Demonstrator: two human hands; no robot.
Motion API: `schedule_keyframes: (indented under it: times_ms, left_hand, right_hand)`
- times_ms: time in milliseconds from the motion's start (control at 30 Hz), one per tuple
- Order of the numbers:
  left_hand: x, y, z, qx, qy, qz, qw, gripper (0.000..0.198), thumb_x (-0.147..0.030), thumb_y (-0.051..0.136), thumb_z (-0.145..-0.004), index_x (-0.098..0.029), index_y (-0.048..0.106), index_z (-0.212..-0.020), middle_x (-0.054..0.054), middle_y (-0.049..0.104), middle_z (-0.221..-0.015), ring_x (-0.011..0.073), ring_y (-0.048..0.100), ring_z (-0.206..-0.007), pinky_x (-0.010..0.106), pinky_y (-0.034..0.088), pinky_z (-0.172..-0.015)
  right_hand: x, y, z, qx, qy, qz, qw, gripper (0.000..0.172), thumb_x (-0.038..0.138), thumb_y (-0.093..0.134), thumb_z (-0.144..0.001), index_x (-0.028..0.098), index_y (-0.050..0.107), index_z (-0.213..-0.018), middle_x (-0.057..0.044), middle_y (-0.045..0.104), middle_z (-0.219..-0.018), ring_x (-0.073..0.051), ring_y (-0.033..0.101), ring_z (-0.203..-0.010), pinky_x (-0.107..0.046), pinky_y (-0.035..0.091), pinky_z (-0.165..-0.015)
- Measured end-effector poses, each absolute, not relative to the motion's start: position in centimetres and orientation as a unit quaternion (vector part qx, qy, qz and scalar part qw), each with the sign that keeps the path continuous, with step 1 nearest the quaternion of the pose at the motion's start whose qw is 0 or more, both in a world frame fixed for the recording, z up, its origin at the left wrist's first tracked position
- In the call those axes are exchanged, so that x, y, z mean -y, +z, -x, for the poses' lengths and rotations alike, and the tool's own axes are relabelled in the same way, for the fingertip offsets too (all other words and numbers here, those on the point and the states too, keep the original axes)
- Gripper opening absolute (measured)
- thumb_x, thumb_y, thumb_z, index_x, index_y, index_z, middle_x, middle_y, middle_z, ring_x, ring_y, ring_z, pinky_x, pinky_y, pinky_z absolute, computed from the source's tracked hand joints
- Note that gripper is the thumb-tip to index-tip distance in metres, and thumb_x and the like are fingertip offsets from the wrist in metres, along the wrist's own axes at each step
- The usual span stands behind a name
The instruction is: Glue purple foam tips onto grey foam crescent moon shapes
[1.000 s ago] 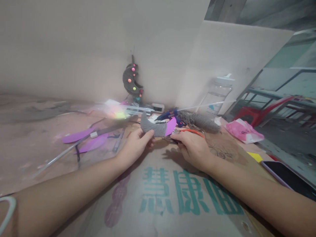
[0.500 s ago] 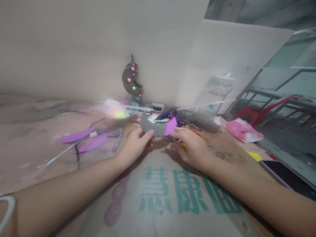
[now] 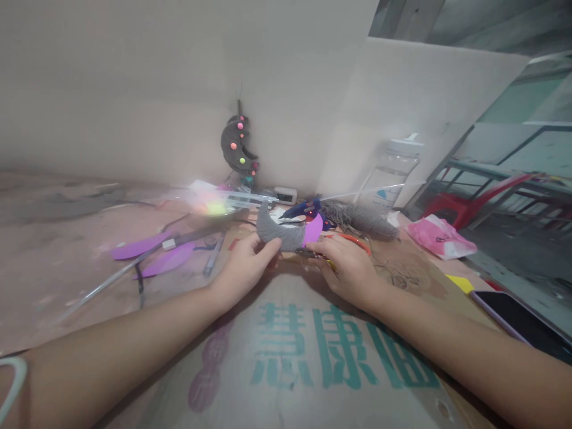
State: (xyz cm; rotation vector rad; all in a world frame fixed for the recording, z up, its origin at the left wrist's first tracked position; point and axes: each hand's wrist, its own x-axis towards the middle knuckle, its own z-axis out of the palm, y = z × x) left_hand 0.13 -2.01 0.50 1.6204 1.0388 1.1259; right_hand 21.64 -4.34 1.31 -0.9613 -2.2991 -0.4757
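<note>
Grey crescent [image 3: 282, 235] is held mid-view over the board [image 3: 286, 289], just in front of the glue gun [image 3: 301, 208]. It is pinched at its lower left by the left hand [image 3: 245, 262]: thumb laid on the front, other fingers mostly tucked behind; their spread can't be told. Purple end [image 3: 313, 231] is bare of strands. Right hand [image 3: 351, 265]: fingers are curled together on what look like scissors [image 3: 357, 241], just beside the purple end; exact grip can't be told, nor whether the purple end is touched.

To be done well, by judgement: crescent should be steadied from the left, thumb pressed down so no turns are slackened. Scissors should be angled away from the wound strands and left fingertips. Purple end shouldn't be bent. Glue gun nozzle should be avoided; could be hot.

Count, left to right: purple cutouts [image 3: 136, 247], two; rod [image 3: 109, 280], one; pen [image 3: 213, 255], one; hung crescent [image 3: 230, 146], one, its beads too small to be counted surely; held crescent, one; glue gun, one; scissors, one; yarn [image 3: 369, 220], one bundle; bottle [image 3: 393, 170], one; pink pack [image 3: 440, 237], one; phone [image 3: 522, 322], one.
</note>
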Motion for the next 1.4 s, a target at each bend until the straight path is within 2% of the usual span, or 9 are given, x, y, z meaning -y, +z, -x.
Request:
schedule_keyframes:
  times_ms: [200, 700, 900, 1233, 1400]
  left_hand:
    - [2.11, 0.58, -0.16, -0.415, 0.451, -0.653, 0.445, 0.032, -0.042, 0.052, -0.085, -0.016, 0.054, -0.065, -0.001, 0.057, -0.060, 0.0124, 0.053, -0.057, 0.024, 0.040, -0.056]
    - [2.15, 0.73, -0.31, -0.414, 0.466, -0.618, 0.480, 0.029, -0.041, 0.057, -0.081, -0.016, 0.055, -0.068, 0.000, 0.058, -0.061, 0.0116, 0.055, -0.054, 0.023, 0.043, -0.053]
    - [2.00, 0.56, -0.30, -0.412, 0.463, -0.619, 0.482, 0.029, -0.041, 0.056, -0.082, -0.016, 0.055, -0.068, 0.000, 0.059, -0.061, 0.0115, 0.055, -0.055, 0.022, 0.043, -0.053]
    - [2.13, 0.85, -0.41, -0.419, 0.468, -0.606, 0.489, 0.028, -0.041, 0.057, -0.080, -0.016, 0.054, -0.069, -0.001, 0.058, -0.060, 0.0113, 0.055, -0.053, 0.022, 0.044, -0.052]
    - [2.21, 0.90, -0.37, -0.415, 0.468, -0.617, 0.478, 0.028, -0.041, 0.057, -0.080, -0.016, 0.054, -0.068, -0.001, 0.058, -0.060, 0.0119, 0.055, -0.054, 0.022, 0.043, -0.053]
  right_hand:
    - [4.18, 1.05, -21.73, 0.864, -0.183, 0.348, 0.313, 0.016, 0.014, 0.052, -0.088, 0.015, 0.061, -0.101, -0.009, 0.068, -0.088, -0.023, 0.060, -0.085, -0.035, 0.048, -0.074]
    - [4.02, 0.96, -21.82, 0.868, -0.183, 0.341, 0.310, 0.021, 0.009, 0.051, -0.085, 0.015, 0.061, -0.103, -0.009, 0.067, -0.091, -0.023, 0.059, -0.086, -0.035, 0.047, -0.073]
    - [4.08, 1.02, -21.72, 0.864, -0.195, 0.338, 0.317, 0.017, 0.011, 0.053, -0.086, 0.015, 0.062, -0.099, -0.008, 0.067, -0.085, -0.023, 0.059, -0.082, -0.034, 0.047, -0.071]
    - [4.13, 0.98, -21.93, 0.868, -0.168, 0.349, 0.311, 0.022, 0.010, 0.053, -0.084, 0.014, 0.060, -0.104, -0.010, 0.069, -0.094, -0.024, 0.060, -0.090, -0.037, 0.048, -0.078]
    - [4.11, 0.92, -21.96, 0.868, -0.162, 0.356, 0.305, 0.020, 0.010, 0.053, -0.085, 0.015, 0.060, -0.103, -0.009, 0.068, -0.090, -0.024, 0.060, -0.087, -0.036, 0.048, -0.075]
